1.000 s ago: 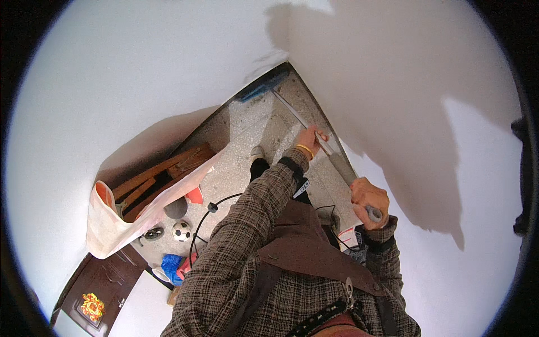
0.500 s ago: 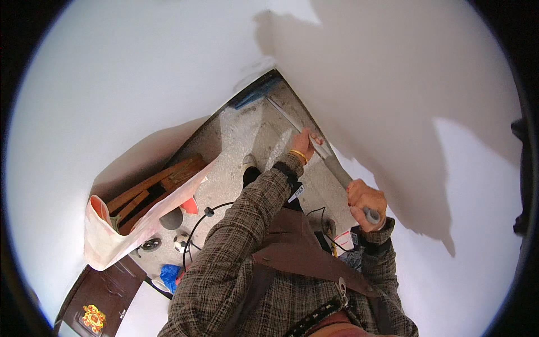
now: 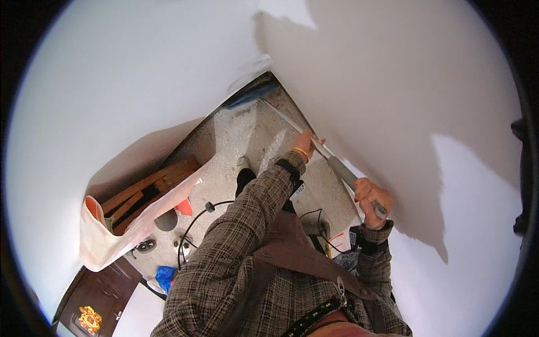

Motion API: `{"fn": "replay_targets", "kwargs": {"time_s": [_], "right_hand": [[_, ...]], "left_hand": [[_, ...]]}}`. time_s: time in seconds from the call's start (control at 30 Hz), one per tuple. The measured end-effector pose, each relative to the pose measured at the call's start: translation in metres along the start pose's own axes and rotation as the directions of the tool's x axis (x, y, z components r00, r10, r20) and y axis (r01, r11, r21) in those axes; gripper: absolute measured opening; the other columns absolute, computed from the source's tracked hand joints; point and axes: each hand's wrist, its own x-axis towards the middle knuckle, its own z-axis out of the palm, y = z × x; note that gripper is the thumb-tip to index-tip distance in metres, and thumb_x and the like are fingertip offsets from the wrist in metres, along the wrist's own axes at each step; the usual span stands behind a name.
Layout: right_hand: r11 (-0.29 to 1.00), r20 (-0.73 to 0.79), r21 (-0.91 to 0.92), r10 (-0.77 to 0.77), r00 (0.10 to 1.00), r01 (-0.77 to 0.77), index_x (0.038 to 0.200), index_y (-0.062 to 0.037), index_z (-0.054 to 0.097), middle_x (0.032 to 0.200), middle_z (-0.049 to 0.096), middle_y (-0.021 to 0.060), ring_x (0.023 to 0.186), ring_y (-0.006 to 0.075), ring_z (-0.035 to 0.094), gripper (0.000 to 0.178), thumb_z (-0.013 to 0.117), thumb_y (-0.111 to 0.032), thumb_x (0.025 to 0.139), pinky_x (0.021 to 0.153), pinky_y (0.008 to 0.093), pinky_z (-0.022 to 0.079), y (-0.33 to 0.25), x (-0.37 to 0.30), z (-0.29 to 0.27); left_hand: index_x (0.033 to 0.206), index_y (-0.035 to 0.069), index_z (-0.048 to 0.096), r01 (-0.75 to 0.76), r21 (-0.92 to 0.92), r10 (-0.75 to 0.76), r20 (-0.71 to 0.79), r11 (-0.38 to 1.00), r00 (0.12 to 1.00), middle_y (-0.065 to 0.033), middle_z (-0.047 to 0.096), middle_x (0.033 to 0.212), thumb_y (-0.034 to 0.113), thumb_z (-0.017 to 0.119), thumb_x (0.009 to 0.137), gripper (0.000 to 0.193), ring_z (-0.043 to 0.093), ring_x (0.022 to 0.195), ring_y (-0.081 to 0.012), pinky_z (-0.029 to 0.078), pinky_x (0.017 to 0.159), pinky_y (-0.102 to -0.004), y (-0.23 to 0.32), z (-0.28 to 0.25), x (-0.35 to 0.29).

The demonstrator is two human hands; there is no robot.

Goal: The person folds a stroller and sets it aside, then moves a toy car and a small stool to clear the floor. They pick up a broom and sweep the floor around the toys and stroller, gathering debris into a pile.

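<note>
Both hands' pole now reaches farther down.

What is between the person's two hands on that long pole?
Only a bare stretch of the grey pole lies between the left hand and the right hand, seen in the head view.

Pole far end blurred at floor corner

White square tag below the left sleeve.
</note>
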Motion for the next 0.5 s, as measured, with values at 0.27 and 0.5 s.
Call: {"fn": "replay_targets", "kwargs": {"time_s": [0.27,0.5], "right_hand": [[1.0,0.135,-0.003,-0.008,0.991,0.009,0.06,-0.0035,0.047,0.06,0.051,0.0083,0.054,0.0243,0.048,0.018,0.059,-0.006,0.072,0.061,0.0419,0.043,-0.047,-0.036,0.008],[0.993,0.324,-0.115,0.027,0.945,0.011,0.063,-0.0044,0.049,0.065,0.053,0.0087,0.057,0.0256,0.05,0.015,0.058,-0.004,0.075,0.063,0.0418,0.044,-0.026,-0.016,0.042]], "left_hand": [[0.08,-0.001,0.047,0.156,0.025,-0.157,0.013,0.987,0.988,-0.0118,0.054,0.069,0.012,0.039,0.097,0.023,0.056,0.064,-0.0284,0.05,0.081,-0.0471,-0.016,-0.024,-0.066],[0.073,0.002,0.048,-0.008,0.003,0.008,-0.019,1.0,1.0,-0.0105,0.05,0.064,0.019,0.043,0.097,0.03,0.054,0.061,-0.0271,0.049,0.088,-0.0453,0.031,-0.078,-0.064]]}}
